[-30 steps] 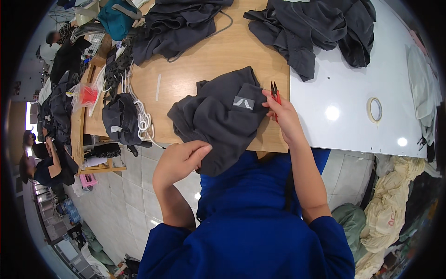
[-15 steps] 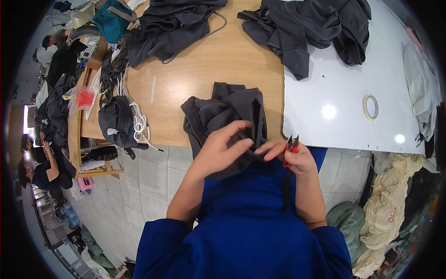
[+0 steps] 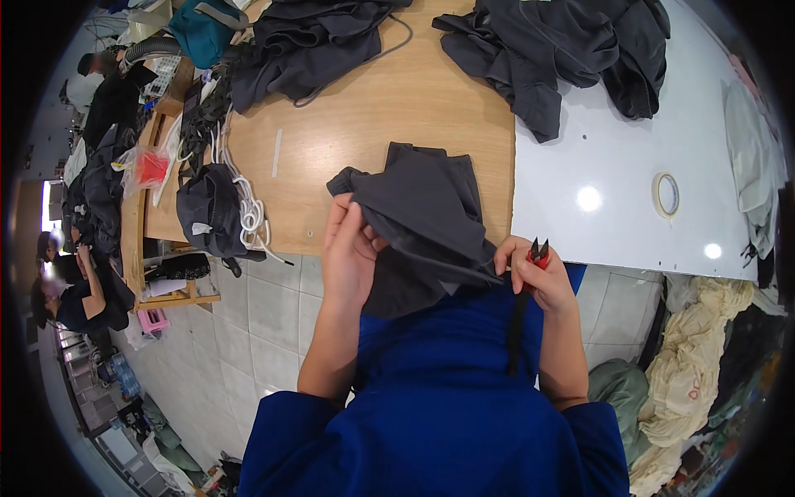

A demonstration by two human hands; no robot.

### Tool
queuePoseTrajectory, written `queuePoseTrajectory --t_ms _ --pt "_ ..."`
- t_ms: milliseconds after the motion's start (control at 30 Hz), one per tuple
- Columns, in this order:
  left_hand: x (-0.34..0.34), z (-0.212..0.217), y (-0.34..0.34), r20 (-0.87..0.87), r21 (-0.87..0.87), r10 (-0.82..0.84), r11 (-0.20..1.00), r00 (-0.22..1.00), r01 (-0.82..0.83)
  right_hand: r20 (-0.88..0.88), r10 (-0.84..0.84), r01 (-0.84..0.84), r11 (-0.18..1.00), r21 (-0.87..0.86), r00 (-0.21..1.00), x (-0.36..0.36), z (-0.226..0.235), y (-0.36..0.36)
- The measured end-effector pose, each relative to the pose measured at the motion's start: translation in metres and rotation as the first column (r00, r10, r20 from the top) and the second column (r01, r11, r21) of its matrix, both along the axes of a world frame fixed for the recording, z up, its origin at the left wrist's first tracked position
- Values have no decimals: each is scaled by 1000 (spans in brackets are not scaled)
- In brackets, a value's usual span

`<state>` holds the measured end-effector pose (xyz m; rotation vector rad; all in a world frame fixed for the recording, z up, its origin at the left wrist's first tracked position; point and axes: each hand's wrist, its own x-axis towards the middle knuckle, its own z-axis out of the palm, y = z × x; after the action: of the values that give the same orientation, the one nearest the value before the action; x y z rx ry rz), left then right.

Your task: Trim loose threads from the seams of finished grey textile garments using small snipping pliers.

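A dark grey garment (image 3: pixel 431 195) lies bunched at the front edge of the wooden table, part of it hanging over toward my lap. My left hand (image 3: pixel 349 248) is closed on a fold at the garment's left side and lifts it. My right hand (image 3: pixel 538 277) is closed around red-handled thread snips (image 3: pixel 540 255), whose dark blades point up and away from me. Its thumb and forefinger also pinch the garment's right edge, so the cloth is stretched between both hands. The snips' handles are mostly hidden in the palm.
More dark grey garments (image 3: pixel 319 50) lie at the far side, with another pile (image 3: pixel 571 50) at far right. A tape roll (image 3: pixel 665 195) rests on the white tabletop (image 3: pixel 613 166). White cord (image 3: pixel 251 217) and a dark cloth bundle (image 3: pixel 211 207) sit left. Two people are at the far left.
My left hand has moved left and taken up a fold of the garment, spreading it. My right hand has shifted slightly right, now pinching the cloth's edge while keeping the snips.
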<state>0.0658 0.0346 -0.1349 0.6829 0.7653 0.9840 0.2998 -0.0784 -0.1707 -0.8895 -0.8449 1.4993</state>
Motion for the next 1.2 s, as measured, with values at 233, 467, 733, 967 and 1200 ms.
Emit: queuePoseTrajectory --t_ms 233,467,733,967,1200 --pt "3 -4 4 -251 83 195 980 948 -180 -62 -199 195 978 -70 978 -9 -4 -4" --pt "4 -14 -3 -439 443 288 894 851 -74 198 -367 399 904 -155 909 -37 13 13" --pt "34 -2 -20 -768 430 99 813 633 393 366 -171 231 965 -125 915 -56 5 20" --pt "35 -15 -12 -373 58 -175 976 911 211 270 -300 342 931 -125 915 -47 17 10" --pt "38 -9 -23 -111 -52 -225 974 968 220 545 -323 378 926 12 774 -52 33 5"
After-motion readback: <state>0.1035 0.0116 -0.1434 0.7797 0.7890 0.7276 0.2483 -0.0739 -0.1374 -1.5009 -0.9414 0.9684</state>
